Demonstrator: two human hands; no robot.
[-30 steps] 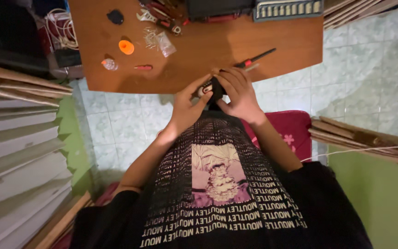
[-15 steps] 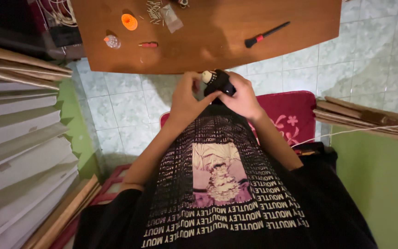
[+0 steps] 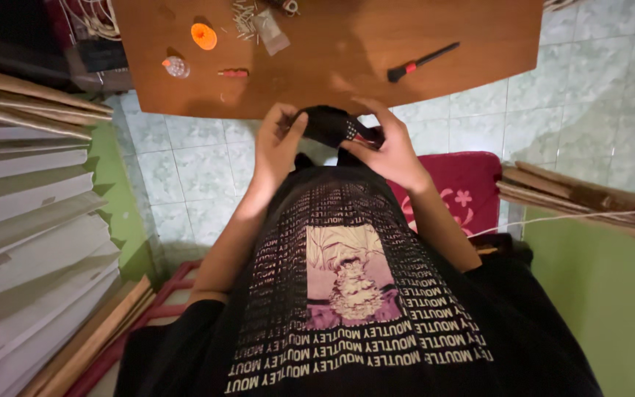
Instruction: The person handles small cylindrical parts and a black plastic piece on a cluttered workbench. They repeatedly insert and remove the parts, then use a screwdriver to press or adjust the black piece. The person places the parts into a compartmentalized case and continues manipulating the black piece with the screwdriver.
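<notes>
On the wooden table [image 3: 317,70] we see a screwdriver [image 3: 420,62] with a red collar, an orange round cap [image 3: 203,35], a small clear jar [image 3: 176,68] and scattered screws [image 3: 244,20] (beside a clear bag). A red cushion [image 3: 464,191] lies on the tiled floor [image 3: 589,110].

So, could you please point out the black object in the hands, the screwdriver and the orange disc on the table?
black object [image 3: 330,125], head view, on its upper body between the hands.
screwdriver [image 3: 406,70], head view, on its red-and-black handle.
orange disc [image 3: 203,36], head view, on its centre.
</notes>
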